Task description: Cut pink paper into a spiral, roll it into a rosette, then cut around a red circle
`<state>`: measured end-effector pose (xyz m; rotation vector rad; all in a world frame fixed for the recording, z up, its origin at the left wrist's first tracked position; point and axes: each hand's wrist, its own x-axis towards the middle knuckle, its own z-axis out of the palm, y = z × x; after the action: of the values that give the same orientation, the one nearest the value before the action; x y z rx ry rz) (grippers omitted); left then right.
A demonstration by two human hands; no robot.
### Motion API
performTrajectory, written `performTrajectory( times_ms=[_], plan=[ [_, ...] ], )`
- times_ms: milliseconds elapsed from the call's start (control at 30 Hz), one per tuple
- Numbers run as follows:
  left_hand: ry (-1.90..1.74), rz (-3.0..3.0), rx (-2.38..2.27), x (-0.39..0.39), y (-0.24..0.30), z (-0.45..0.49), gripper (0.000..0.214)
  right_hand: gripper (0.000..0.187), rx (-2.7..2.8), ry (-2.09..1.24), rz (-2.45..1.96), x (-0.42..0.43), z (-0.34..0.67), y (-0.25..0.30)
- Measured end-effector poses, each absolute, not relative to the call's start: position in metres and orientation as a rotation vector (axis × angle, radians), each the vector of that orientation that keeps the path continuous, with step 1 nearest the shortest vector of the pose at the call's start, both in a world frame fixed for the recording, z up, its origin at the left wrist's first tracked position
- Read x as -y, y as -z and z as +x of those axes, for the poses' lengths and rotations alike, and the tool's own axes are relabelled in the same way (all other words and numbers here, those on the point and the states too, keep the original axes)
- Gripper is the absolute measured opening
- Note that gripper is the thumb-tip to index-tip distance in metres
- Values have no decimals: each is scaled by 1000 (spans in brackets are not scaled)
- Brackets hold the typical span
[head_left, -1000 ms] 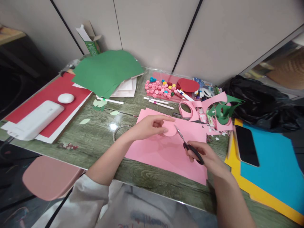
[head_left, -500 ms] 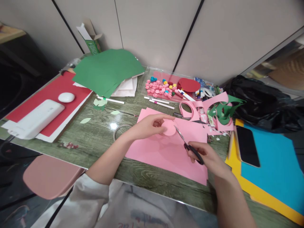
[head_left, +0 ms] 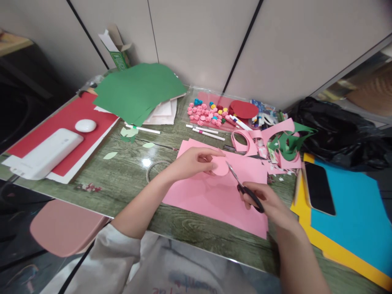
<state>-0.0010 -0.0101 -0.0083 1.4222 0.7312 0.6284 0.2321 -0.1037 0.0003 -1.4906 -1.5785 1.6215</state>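
Between the thumb and fingers of my left hand [head_left: 196, 161] is a small round piece of pink paper [head_left: 221, 166], partly covered by the fingers. My right hand [head_left: 259, 196] is closed around the black handles of a pair of scissors [head_left: 240, 183]. Their metal blades point up and left, with the tips at the right edge of the round piece. Beneath both hands lie large pink paper sheets [head_left: 211, 202] on the dark wood-patterned table. A roll of tape or similar ring [head_left: 147, 171] lies by my left wrist.
Pink paper offcuts [head_left: 245, 141] and green scraps [head_left: 289, 147] lie behind my right hand. Several small rolled paper flowers [head_left: 203, 112] and white pens [head_left: 208, 134] sit at the back. A phone [head_left: 320, 188] rests on blue paper [head_left: 355, 216] at right. Green sheets [head_left: 137, 90] are back left.
The round pink piece has shifted slightly to the right in my left hand and appears a little turned. The scissors stay at its right edge, almost unmoved.
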Motion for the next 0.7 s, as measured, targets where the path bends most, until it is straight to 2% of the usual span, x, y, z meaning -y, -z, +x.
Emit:
performTrajectory(
  times_ms=[700],
  plan=[
    [-597,1484,-773,9,6,-3,35,31,1594,-1603,-1522,104,231,0]
  ],
)
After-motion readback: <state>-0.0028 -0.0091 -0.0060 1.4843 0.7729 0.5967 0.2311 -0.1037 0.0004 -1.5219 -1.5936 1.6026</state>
